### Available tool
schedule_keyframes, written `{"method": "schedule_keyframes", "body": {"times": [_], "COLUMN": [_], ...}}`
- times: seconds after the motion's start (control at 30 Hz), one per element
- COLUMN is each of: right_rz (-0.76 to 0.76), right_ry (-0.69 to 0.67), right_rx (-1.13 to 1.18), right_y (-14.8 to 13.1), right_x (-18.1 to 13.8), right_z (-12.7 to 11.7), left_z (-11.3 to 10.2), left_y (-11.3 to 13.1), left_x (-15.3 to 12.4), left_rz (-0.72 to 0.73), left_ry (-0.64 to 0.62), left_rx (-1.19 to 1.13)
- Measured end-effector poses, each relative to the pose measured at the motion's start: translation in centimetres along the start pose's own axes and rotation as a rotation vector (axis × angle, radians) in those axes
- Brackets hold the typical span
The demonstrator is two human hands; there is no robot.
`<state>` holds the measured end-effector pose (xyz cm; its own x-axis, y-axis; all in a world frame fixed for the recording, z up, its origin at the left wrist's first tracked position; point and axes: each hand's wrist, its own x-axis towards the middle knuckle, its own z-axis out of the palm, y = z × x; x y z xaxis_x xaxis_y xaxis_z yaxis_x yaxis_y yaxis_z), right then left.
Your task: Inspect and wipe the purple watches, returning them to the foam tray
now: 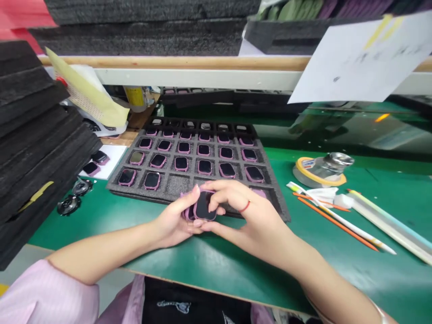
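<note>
Purple watches [204,167] fill most of your tray [135,195], at least one front pocket [177,184] bare, while your left hand [172,221] and right hand [251,211] both grip a stack [204,208].

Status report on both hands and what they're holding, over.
Left hand gripping purple-framed watch cases. Right hand touching the front one. Foam tray just beyond, partly hidden behind the hands.

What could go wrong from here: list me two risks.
A bare fingertip of the right hand seems to touch the black screen of a purple-framed, rounded-square watch body, possibly smudging it. The left hand holds at least one more against it; they could scratch or slip onto the glossy green tabletop.
</note>
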<state>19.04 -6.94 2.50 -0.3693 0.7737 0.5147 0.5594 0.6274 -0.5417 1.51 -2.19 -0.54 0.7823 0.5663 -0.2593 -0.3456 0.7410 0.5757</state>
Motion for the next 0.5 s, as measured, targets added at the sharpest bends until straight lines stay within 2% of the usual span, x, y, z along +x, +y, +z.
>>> {"method": "schedule_keyframes", "body": {"times": [0.2, 0.33, 0.5], "right_rz": [-0.003, -0.010, 0.069], "right_ry": [0.117, 0.151, 0.207], "right_rx": [0.084, 0.123, 0.188], "right_y": [0.7, 0.5, 0.3], "right_x": [-0.7, -0.9, -0.6], "right_z": [0.9, 1.2, 1.2], "left_z": [0.1, 0.1, 0.3], "left_y": [-0.2, -0.2, -0.2], "left_x": [0.3, 0.2, 0.3], "left_rz": [-0.080, -0.076, -0.058], "left_ry": [-0.004, -0.010, -0.055], "left_rx": [-0.124, -0.158, -0.136]}}
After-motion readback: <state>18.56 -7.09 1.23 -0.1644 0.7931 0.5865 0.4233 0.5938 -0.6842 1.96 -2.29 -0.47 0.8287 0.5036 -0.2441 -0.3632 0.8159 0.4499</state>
